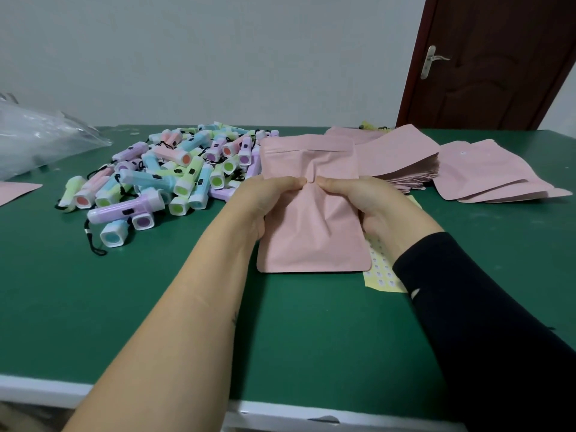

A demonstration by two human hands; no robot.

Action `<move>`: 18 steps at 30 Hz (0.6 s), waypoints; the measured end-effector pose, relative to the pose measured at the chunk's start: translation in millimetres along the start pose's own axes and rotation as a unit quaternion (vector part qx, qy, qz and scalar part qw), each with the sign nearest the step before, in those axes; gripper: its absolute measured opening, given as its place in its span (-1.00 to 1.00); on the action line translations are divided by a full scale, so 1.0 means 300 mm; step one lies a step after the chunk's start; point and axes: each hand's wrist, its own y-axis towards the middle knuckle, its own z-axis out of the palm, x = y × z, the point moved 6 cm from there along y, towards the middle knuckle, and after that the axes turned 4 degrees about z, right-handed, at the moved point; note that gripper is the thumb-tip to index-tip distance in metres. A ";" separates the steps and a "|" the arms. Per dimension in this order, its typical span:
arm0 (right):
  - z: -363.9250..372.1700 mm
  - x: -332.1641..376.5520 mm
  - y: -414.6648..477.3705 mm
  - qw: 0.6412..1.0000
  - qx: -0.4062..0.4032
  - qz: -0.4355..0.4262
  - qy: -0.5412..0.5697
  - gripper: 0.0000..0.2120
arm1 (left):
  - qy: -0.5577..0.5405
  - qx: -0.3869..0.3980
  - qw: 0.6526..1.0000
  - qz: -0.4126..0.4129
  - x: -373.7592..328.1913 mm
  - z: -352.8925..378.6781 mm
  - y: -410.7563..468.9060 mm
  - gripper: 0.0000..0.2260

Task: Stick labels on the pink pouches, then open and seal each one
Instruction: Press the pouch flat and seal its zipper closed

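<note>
A person's left hand [263,194] and right hand [363,198] are pinching the creased middle of a flat pink zip-top pouch [311,213], holding it over the green surface [311,332], beside a heap of pastel plastic mini flashlights [168,169], stacked pink pouches [402,160] and a yellow label sheet [381,272].

Left grip [265,198] and right grip [367,201] both pinch the middle of one pink pouch [311,241], crumpling it there. Pastel mini flashlights [174,173] are piled just left of it, a stack of pouches [402,160] sits behind-right, and a yellow label sheet [381,272] pokes out under its right edge, all on the green worktop [124,307].
</note>
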 end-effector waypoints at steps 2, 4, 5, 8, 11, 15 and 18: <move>-0.008 0.004 0.001 1.000 -0.012 0.003 0.001 -0.89 | 0.007 -0.005 1.000 0.015 -0.009 0.000 -0.002 -0.76; -0.011 0.008 0.003 1.000 -0.025 0.003 -0.009 -0.91 | 0.013 -0.005 1.000 0.023 -0.013 -0.003 -0.001 -0.75; -0.011 0.008 0.003 0.999 -0.030 0.003 -0.017 -0.91 | 0.015 -0.003 1.000 0.025 -0.013 -0.004 0.000 -0.75; -0.011 0.005 0.003 0.999 -0.041 -0.001 -0.033 -0.87 | 0.016 0.002 1.000 0.025 -0.009 -0.008 0.004 -0.78; 0.003 -0.007 -0.001 0.999 -0.021 0.008 -0.027 -0.74 | 0.016 -0.002 0.999 0.032 -0.003 -0.010 0.010 -0.80; 0.009 -0.032 0.002 0.999 -0.018 0.045 -0.025 -0.76 | 0.025 0.004 0.999 0.038 0.006 0.000 0.012 -0.76; -0.002 -0.035 0.006 0.998 -0.018 0.064 -0.012 -0.98 | 0.028 0.014 0.999 0.042 0.008 0.005 0.018 -0.81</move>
